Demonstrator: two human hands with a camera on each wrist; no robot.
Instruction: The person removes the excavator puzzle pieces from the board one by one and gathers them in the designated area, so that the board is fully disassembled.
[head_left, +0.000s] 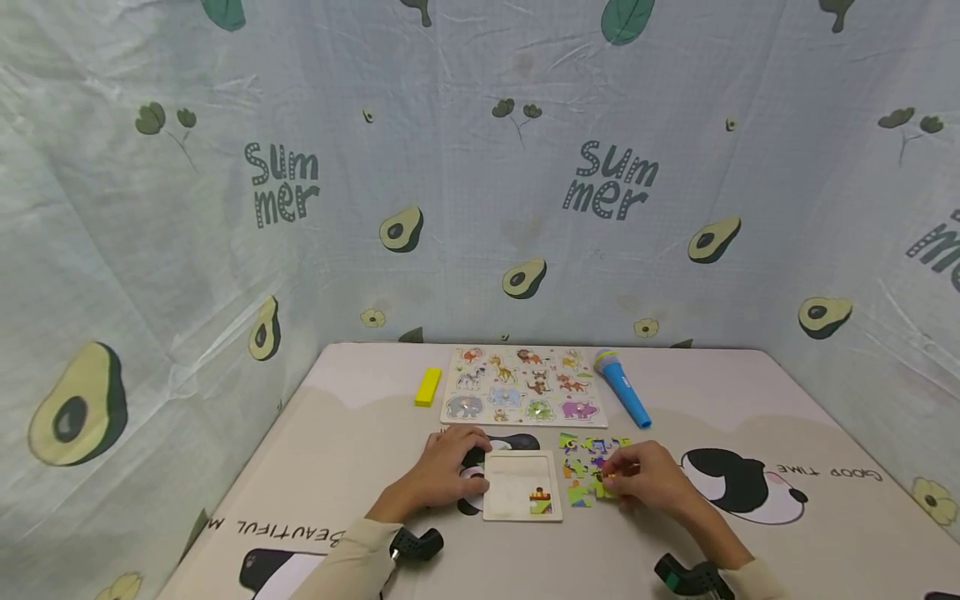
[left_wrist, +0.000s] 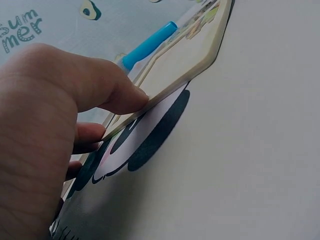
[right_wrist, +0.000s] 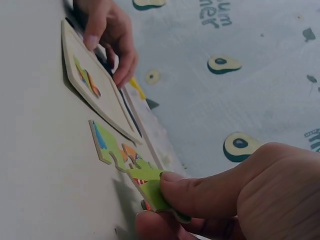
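Note:
My left hand [head_left: 450,467] holds the left side of a square wooden puzzle tray [head_left: 512,487], its thumb against the rim in the left wrist view. A few joined jigsaw pieces [head_left: 540,503] lie in the tray's lower right corner. Between thumb and fingers, my right hand [head_left: 648,477] pinches a green jigsaw piece [right_wrist: 154,194] just above the table. Several loose jigsaw pieces [head_left: 576,468] with green, orange and purple print lie right of the tray, beside the right hand. Two of these loose pieces [right_wrist: 107,142] show between tray and hand in the right wrist view.
Behind the tray lies an animal peg puzzle board [head_left: 517,387]. To its left is a yellow block [head_left: 427,387], and to its right a blue toy microphone [head_left: 624,390]. A printed cloth covers the table [head_left: 375,400]; patterned curtains [head_left: 480,167] stand around it.

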